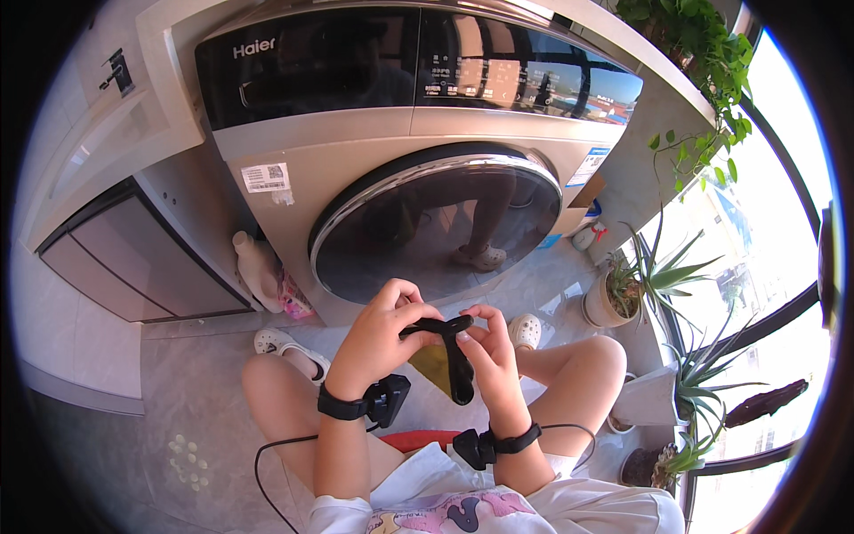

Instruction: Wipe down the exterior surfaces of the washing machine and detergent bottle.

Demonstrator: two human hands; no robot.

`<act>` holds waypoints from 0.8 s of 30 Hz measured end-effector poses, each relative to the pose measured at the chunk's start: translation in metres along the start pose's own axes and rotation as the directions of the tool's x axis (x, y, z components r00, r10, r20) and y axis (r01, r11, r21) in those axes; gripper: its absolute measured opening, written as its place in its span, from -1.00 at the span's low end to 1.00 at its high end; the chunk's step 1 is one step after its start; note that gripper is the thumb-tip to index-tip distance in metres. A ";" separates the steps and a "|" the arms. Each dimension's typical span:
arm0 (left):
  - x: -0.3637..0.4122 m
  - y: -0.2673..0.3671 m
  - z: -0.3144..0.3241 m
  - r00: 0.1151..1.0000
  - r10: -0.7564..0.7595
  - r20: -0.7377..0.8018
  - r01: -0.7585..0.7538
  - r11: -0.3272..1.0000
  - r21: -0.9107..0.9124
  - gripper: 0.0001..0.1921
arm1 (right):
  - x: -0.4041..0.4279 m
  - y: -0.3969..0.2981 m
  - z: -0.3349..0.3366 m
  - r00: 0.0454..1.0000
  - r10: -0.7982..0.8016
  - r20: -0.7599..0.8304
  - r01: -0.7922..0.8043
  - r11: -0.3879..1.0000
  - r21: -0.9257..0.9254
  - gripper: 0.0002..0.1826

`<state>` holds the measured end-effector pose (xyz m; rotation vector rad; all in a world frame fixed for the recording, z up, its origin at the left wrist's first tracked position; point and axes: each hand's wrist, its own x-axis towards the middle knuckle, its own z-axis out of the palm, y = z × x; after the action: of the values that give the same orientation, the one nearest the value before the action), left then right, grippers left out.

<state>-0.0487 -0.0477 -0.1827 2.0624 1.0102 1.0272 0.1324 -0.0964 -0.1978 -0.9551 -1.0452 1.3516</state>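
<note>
Both my hands are raised over my lap, in front of a front-loading Haier washing machine (280, 153). A small black and yellow cloth piece (461, 374) is between them; what kind of item it is I cannot tell. My left hand (380, 337) pinches its dark edge between thumb and fingers. On the other side, my right hand (495, 350) grips the folded black top with thumb and index finger. A black flap hangs down below the right thumb, beside the yellow part (430, 367). The washer's round glass door (427, 227) is closed beyond my hands.
A detergent bottle (255, 270) and pink packet (292, 297) stand left of the washer, beside a cabinet (147, 260). A spray bottle (587, 237) and potted aloe (610, 297) are at right, near the window. Black cables (260, 460) run from my wrist-worn devices.
</note>
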 end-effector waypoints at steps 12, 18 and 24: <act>0.003 0.003 -0.008 0.969 0.215 -0.118 -0.208 0.976 0.067 -0.74 | 0.005 -0.015 -0.009 0.977 -0.144 0.159 0.214 0.622 -0.753 -0.35; -0.005 0.004 -0.018 0.971 -0.064 -0.230 0.019 0.981 -0.191 -0.78 | 0.011 -0.003 -0.043 0.991 -0.059 0.120 0.111 0.867 -0.486 -0.61; -0.006 -0.001 -0.011 0.972 -0.120 -0.205 0.066 0.966 -0.251 -0.76 | 0.007 -0.014 -0.048 0.999 -0.027 0.022 0.027 1.000 -0.012 -0.67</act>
<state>-0.0612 -0.0504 -0.1803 1.7158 1.0224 1.2810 0.1822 -0.0869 -0.1979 -0.9344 -1.0803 1.3374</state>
